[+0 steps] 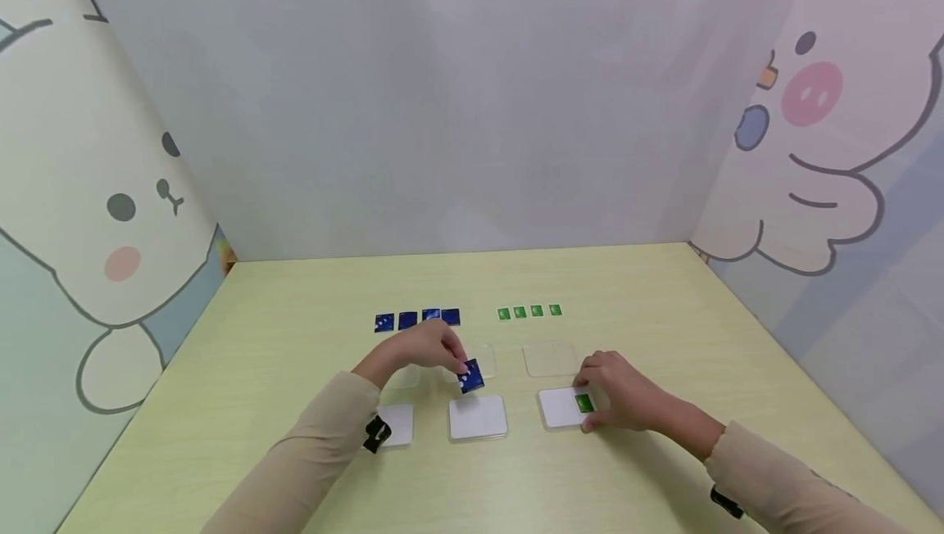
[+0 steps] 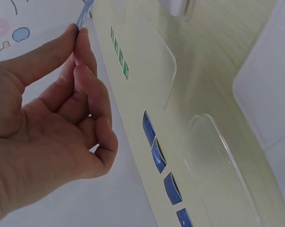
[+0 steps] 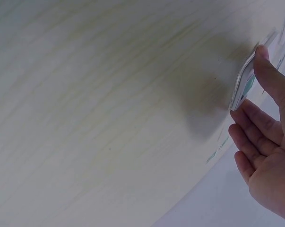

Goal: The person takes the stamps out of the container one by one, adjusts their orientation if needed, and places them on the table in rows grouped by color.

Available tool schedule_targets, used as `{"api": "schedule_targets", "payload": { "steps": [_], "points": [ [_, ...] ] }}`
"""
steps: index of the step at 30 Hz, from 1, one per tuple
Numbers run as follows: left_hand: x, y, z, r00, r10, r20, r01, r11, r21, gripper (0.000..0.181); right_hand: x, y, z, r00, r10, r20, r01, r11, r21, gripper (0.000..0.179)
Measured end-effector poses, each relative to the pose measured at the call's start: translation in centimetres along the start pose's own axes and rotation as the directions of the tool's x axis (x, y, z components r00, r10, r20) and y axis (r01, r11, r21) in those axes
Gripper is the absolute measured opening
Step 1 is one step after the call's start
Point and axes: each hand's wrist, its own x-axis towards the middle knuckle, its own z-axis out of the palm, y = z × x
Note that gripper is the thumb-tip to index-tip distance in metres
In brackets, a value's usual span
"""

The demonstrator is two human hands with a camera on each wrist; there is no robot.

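Between thumb and fingertips my left hand [image 1: 428, 345] pinches a small blue square card [image 1: 473, 378], tilted and raised above the middle white card stack [image 1: 478, 418]. In the left wrist view only a thin edge of that blue card [image 2: 85, 13] shows. My right hand [image 1: 625, 391] grips the right end of another white card stack [image 1: 557, 409], thumb on the near side and fingers on the far side. A green square [image 1: 584, 403] lies on this stack beside the palm. The right wrist view shows the thumb pressing the stack's edge [image 3: 244, 78].
Beyond the hands lie a row of blue squares [image 1: 384, 323] and a row of green squares [image 1: 519, 313]. Clear plastic covers [image 1: 549, 359] lie between these rows and the white stacks. A third white stack [image 1: 400, 425] is partly hidden by the left sleeve.
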Motion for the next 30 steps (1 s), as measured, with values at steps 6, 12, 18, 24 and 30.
{"api": "schedule_targets", "payload": {
  "steps": [6,12,18,24,30],
  "points": [
    [-0.3,-0.4,-0.5,1.0,-0.011,-0.014,0.011,1.0,-0.007,0.007,0.1,0.0,-0.1,1.0,0.005,0.003,-0.005,1.0,0.002,0.047],
    [-0.6,-0.9,-1.0,1.0,-0.017,-0.016,0.017,0.999,-0.03,0.007,0.1,0.0,-0.1,1.0,0.004,0.012,-0.004,1.0,0.008,0.048],
    [-0.8,-1.4,-1.4,1.0,-0.004,-0.022,0.003,1.0,-0.027,0.009,0.2,0.1,-0.1,1.0,0.01,0.019,-0.01,1.0,0.015,0.049],
    [-1.1,-1.8,-1.8,1.0,0.01,-0.019,-0.01,1.0,-0.023,0.01,0.2,0.1,0.0,1.0,0.01,0.015,-0.01,1.0,0.014,0.049],
    [-1.5,-2.0,-2.3,1.0,0.012,-0.011,-0.012,1.0,-0.009,0.011,0.1,0.2,0.1,1.0,0.001,0.005,-0.001,1.0,0.007,0.048]
  ]
}}
